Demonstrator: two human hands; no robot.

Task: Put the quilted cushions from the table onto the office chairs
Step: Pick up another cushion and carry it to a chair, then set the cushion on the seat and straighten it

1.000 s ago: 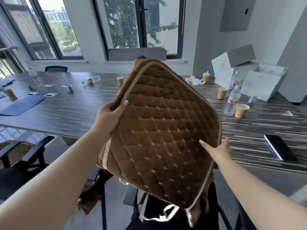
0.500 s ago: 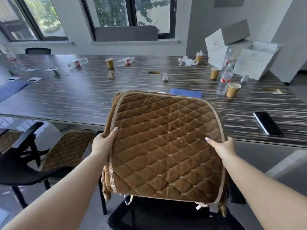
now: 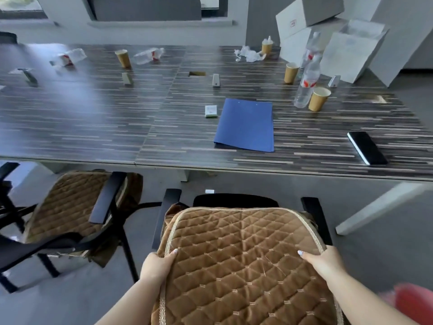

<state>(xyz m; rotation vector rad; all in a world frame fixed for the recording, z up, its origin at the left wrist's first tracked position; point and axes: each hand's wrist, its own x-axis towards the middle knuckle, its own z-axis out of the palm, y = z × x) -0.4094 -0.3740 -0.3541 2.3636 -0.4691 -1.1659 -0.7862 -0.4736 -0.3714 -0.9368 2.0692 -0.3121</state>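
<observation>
A brown quilted cushion lies flat over the seat of a black office chair right in front of me. My left hand grips its left edge, thumb on top. My right hand grips its right edge the same way. The chair's two black armrests flank the cushion, and most of the seat is hidden under it. A second office chair at the left carries another brown quilted cushion.
The long striped table runs across the view behind the chairs. On it lie a blue folder, a black phone, paper cups, water bottles and white boxes. Grey floor surrounds the chairs.
The cushion came down from upright in front of me, over the table, to flat on the chair seat. Both hands kept their grip on its side edges.
</observation>
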